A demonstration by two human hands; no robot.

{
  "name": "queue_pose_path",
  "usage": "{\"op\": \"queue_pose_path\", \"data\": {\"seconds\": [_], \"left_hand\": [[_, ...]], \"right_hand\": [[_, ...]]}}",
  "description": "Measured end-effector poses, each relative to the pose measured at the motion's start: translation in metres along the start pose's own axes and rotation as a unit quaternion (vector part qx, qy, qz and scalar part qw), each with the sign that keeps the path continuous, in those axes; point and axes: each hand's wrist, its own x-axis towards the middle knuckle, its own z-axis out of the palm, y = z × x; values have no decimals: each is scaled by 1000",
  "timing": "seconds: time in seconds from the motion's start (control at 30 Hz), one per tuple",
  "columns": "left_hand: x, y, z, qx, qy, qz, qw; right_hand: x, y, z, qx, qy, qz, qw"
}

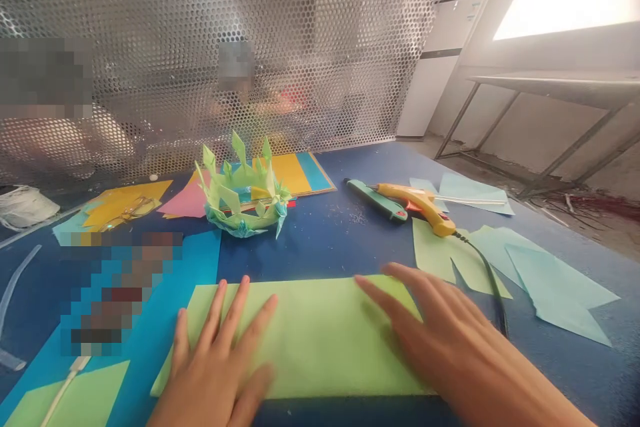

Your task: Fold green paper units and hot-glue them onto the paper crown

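A light green sheet of paper [320, 333], folded into a long rectangle, lies on the blue table [325, 240] right in front of me. My left hand [220, 360] rests flat on its left part with fingers spread. My right hand [440, 340] lies flat on its right part, fingers stretched toward the far edge. Neither hand holds anything. Behind the sheet stands a green folded-paper crown [243, 197].
A yellow glue gun [417, 207] with a black cord and a teal utility knife [377, 199] lie at the right, among light green and pale blue paper scraps [545, 280]. Yellow, pink and blue sheets [295, 173] lie behind the crown. A perforated metal screen [300, 40] backs the table; people sit behind it.
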Motion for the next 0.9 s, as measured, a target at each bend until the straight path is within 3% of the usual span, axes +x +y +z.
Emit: {"op": "queue_pose_path", "data": {"seconds": [0.1,0.13,0.17,0.27,0.47,0.63,0.77,0.9], "left_hand": [[0,1,-1,-4,-5,-5,1000],[0,1,-1,-2,-4,-6,1000],[0,2,-1,2,-1,-6,1000],[-1,3,-2,14,6,-6,1000],[0,5,-5,12,-2,-12,1000],[-1,3,-4,2,-3,-11,1000],[-4,-3,-2,11,9,15,1000],[-9,-19,3,10,21,48,999]], "right_hand": [[17,-4,1,-40,51,-199,978],[22,-7,3,-28,26,-275,961],[27,-10,5,-12,-7,-306,952],[37,-23,7,17,-65,-298,952],[63,-39,-2,26,-102,-334,937],[67,-20,3,116,-132,-372,912],[56,-4,0,169,-165,-337,911],[44,7,-19,168,-196,-298,919]]}}
